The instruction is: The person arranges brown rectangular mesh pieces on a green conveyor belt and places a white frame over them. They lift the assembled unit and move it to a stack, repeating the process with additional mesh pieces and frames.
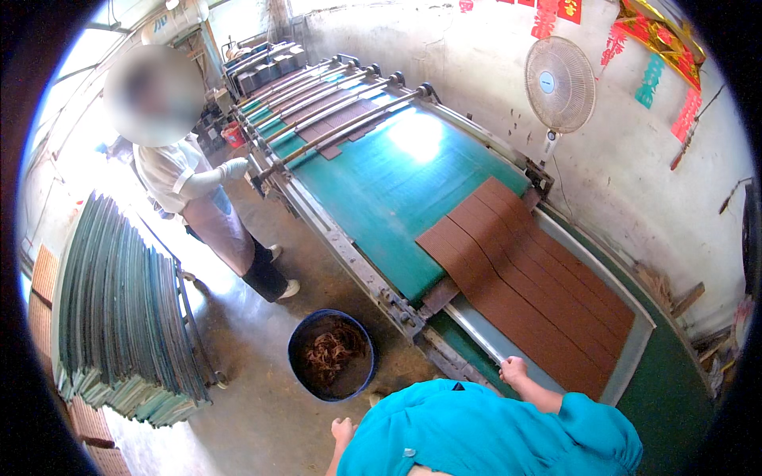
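Right hand (513, 370): fingers closed on the near edge of the metal tray (627, 361).
Brown strips (524, 293): about five, side by side, running from the green conveyor belt (381, 190) onto the tray.
Left hand (343, 431): hangs free, holding nothing, just beside the bucket.
Bucket (331, 355): one, dark blue, on the floor, holding brown scraps.
Stacked trays (119, 309): one leaning stack, left.
Co-worker (198, 198): one person, standing at the conveyor's far-left edge.
Fan (559, 83): one.
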### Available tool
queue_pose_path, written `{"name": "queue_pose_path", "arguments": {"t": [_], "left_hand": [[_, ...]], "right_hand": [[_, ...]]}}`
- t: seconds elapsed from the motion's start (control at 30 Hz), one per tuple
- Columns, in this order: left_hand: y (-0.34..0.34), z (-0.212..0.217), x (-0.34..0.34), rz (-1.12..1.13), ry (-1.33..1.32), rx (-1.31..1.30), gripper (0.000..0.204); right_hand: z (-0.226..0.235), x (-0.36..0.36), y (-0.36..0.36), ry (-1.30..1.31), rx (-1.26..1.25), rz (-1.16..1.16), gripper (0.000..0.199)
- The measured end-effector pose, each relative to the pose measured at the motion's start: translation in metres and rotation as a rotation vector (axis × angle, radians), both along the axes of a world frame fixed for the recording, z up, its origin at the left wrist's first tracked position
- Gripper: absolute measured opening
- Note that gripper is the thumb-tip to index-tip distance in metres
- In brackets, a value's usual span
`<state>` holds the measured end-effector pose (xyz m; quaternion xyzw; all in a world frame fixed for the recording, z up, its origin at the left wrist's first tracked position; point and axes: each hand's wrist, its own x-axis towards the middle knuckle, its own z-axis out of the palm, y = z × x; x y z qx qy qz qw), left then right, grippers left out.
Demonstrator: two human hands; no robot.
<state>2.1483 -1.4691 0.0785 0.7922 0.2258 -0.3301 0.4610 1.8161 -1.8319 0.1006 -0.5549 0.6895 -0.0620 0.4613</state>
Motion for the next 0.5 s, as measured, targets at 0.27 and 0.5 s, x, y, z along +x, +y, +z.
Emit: {"name": "queue_pose_path", "arguments": {"t": [0.27, 0.5], "left_hand": [[0.006, -0.001, 0.003, 0.03, -0.022, -0.029, 0.047], [0.027, -0.023, 0.004, 0.155, -0.18, 0.109, 0.039]], "right_hand": [[0.007, 0.001, 0.007, -0.041, 0.013, -0.005, 0.019], [-0.014, -0.018, 0.01, 0.032, 0.0, 0.032, 0.019]]}}
